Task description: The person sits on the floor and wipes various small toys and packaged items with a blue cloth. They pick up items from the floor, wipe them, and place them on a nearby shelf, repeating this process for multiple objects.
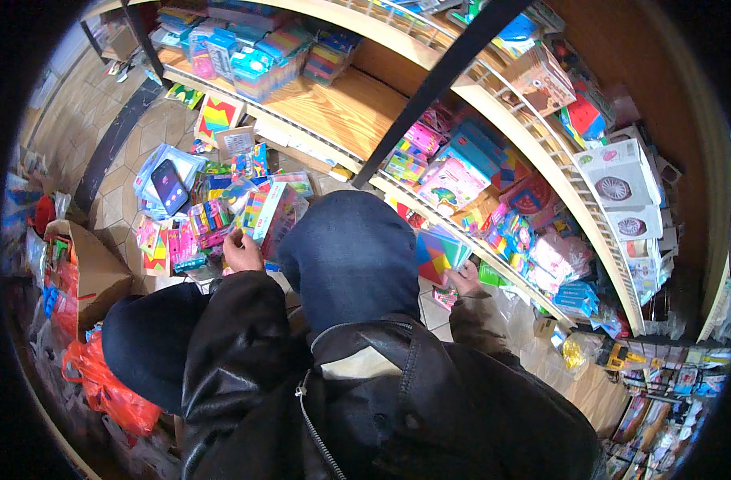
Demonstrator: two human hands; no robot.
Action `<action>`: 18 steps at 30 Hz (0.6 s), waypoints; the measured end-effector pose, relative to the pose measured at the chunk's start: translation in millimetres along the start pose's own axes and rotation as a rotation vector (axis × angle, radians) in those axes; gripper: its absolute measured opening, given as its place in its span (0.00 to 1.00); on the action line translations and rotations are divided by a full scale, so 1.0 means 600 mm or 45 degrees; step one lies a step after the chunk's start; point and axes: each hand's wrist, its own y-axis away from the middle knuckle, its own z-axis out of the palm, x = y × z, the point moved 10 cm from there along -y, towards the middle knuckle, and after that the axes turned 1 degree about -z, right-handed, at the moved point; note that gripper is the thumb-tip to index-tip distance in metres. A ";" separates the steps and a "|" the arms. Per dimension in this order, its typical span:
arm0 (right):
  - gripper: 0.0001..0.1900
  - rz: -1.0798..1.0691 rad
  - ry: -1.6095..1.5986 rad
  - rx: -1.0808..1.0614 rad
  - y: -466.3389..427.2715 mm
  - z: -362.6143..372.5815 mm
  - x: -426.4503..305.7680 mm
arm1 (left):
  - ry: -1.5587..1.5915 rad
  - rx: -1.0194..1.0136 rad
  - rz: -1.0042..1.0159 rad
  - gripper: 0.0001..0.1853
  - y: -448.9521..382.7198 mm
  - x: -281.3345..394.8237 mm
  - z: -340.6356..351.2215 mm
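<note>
My left hand (244,251) has its fingers bent at the lower edge of a clear plastic pack (275,213) with coloured pieces and a white label strip; whether it grips the pack is unclear. Around it on the floor lie packs of modelling clay (209,219), pink packets (182,243) and a smartphone (169,186) on clear plastic sleeves (143,183). On the other side of my bent knee (356,258), my right hand (464,279) holds a thin stack of flat packs with coloured geometric shapes (440,255), beside the edge of the lower shelf.
Shelves (341,99) run across the front and right, with stacked colourful packs (263,66), boxed goods (458,180) and white boxes (617,174). An open cardboard box (95,276) and a red plastic bag (110,384) stand at the left. Hanging goods (683,381) are at the lower right.
</note>
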 end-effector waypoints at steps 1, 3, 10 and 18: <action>0.20 0.095 0.022 -0.024 0.003 -0.007 0.026 | -0.070 -0.004 0.030 0.12 -0.001 0.003 0.000; 0.17 0.184 0.007 -0.113 0.007 -0.014 0.075 | -0.157 -0.029 0.119 0.12 -0.002 0.010 0.003; 0.29 0.589 -0.006 0.069 0.014 -0.026 0.275 | -0.053 -0.062 0.083 0.12 -0.013 -0.020 0.010; 0.23 0.116 0.346 -0.185 -0.025 -0.026 0.386 | 0.034 -0.209 -0.055 0.18 -0.020 -0.048 0.018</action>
